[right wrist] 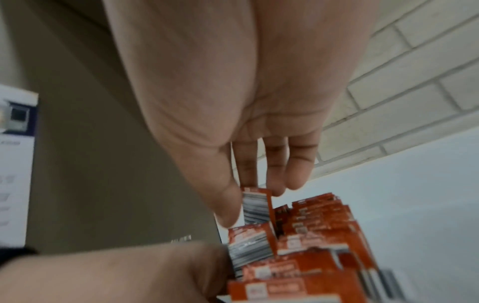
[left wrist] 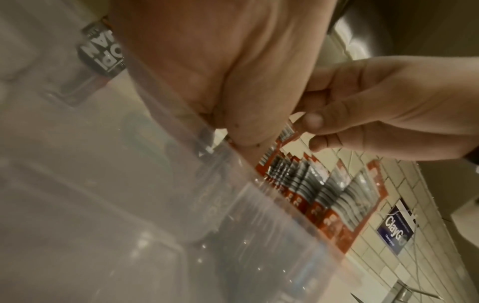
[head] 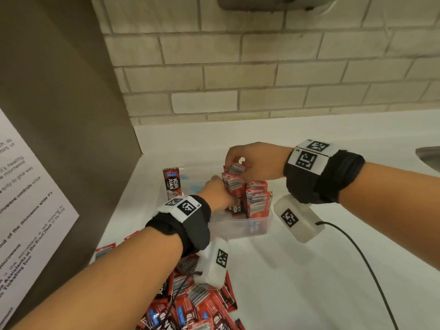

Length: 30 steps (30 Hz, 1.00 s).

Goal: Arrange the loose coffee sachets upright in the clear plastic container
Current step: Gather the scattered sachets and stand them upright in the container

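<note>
A clear plastic container (head: 245, 226) stands on the white counter, with a row of red coffee sachets (head: 257, 201) upright in its right part. One dark sachet (head: 171, 182) stands alone in its far left corner. My right hand (head: 232, 163) pinches the top of one sachet (head: 235, 168) at the far end of the row; the right wrist view shows thumb and fingers (right wrist: 243, 196) on that sachet (right wrist: 256, 207). My left hand (head: 217, 189) reaches into the container and presses against the row's left side. Loose sachets (head: 197, 303) lie piled under my left forearm.
A brown panel with a paper notice (head: 28, 198) closes off the left side. A brick wall runs along the back of the counter. A sink edge (head: 428, 156) shows at the far right. A black cable (head: 369, 263) trails from the right wrist camera.
</note>
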Available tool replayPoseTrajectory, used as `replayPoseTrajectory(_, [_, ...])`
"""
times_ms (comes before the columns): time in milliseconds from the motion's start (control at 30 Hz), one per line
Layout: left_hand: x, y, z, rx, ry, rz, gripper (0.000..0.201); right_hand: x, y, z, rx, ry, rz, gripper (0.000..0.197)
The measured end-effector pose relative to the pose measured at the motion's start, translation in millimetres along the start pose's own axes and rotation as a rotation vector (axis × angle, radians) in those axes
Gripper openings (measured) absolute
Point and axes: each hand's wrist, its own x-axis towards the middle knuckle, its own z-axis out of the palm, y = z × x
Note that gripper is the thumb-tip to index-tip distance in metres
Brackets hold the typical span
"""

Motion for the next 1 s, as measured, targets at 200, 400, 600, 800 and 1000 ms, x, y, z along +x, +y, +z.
replayPoseTrajectory(200, [-5.4,4.9,6.1,0.131,-0.157,0.048,0.04,-6.4,7.7,4.0,0.133,0.129,0.062,0.035])
replayPoseTrajectory(400, [-11.1,6.9,3.4,0.038,-0.194,0.004,0.037,6.2,1.5,3.0,-0.018,0.132,0.05,0.029])
replayPoseTrajectory(600, [-9.7,2.8,-1.0,0.168,-0.112,0.024,0.031,7.2,4.6,3.5,0.028,0.19,0.017,0.026])
replayPoseTrajectory(800, [-9.7,7.5,1.7,0.343,-0.123,0.082,0.03,-4.1,20.7,5.3,0.29,0.322,0.082,0.021])
replayPoseTrajectory(1000, [-17.4,13.8,-2.8,0.286,-0.214,0.041,0.031,-14.5,28.8,11.8,0.471,0.349,0.159,0.022])
